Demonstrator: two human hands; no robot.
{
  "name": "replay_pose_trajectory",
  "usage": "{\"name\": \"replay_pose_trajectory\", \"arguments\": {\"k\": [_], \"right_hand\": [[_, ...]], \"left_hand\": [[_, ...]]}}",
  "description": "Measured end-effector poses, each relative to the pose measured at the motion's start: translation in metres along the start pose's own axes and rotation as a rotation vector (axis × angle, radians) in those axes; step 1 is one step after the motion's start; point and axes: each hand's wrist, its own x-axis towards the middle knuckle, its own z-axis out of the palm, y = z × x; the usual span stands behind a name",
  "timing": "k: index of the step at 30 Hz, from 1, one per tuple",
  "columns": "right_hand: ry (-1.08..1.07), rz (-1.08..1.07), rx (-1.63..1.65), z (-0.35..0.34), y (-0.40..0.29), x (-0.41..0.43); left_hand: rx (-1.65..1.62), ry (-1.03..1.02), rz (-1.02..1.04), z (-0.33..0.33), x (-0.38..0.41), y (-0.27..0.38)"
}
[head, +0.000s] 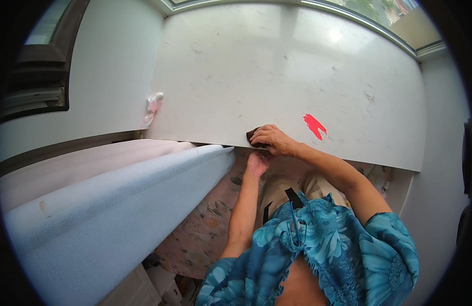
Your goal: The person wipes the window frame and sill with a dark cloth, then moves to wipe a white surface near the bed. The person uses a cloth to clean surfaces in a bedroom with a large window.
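My right hand (pixel 273 139) grips a dark brown cloth or sponge (pixel 253 136) and presses it on the white, grey-veined windowsill slab (pixel 236 76), right at its front edge. Just below that edge is my left hand (pixel 257 163), cupped with the palm turned up. No object shows in its palm, though its fingertips are partly hidden under the right hand and the edge. To the right of the right hand, a ragged bright red patch (pixel 315 126) marks the sill; whether it is a scrap or a stain I cannot tell.
A pink, shiny wrapped item (pixel 153 109) rests at the sill's left end. Light blue towelling fabric (pixel 117 191) and pale pink fabric (pixel 90 157) hang at the left. Floral fabric (pixel 205 233) spreads below. A window frame (pixel 366 28) borders the back; a wall (pixel 444 114) closes the right.
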Motion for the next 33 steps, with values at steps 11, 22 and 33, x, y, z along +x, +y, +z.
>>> {"name": "replay_pose_trajectory", "arguments": {"k": [11,22,33], "right_hand": [[0.505,0.349,-0.074,-0.109,-0.007,-0.099],[0.421,0.294,-0.081,0.009,-0.032,-0.097],[0.882,0.589,-0.225,-0.109,-0.032,-0.204]], "left_hand": [[-0.042,0.041,-0.149,0.043,-0.002,-0.022],[-0.113,-0.117,-0.199,0.014,0.018,-0.020],[-0.022,-0.016,-0.229,0.032,0.009,-0.012]]}}
